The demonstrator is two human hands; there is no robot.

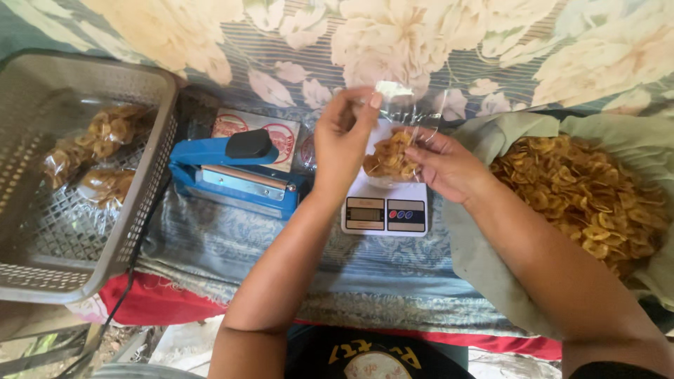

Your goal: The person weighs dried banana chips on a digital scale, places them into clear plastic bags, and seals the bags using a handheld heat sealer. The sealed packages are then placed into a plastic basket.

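My left hand [342, 140] pinches the top edge of a clear plastic bag [397, 105] partly filled with yellow banana chips [388, 158]. My right hand [446, 165] holds the same bag from the right side, fingers against its lower part. The bag hangs just above a small white digital scale [385, 214]. Whether the bag rests on the scale I cannot tell.
A blue impulse sealer [232, 172] lies left of the scale, with printed labels [284, 137] behind it. A grey plastic basket [151, 105] at the left holds sealed chip bags [105, 133]. At the right, a cloth-lined heap of loose chips [583, 193] sits in a green sack [477, 245].
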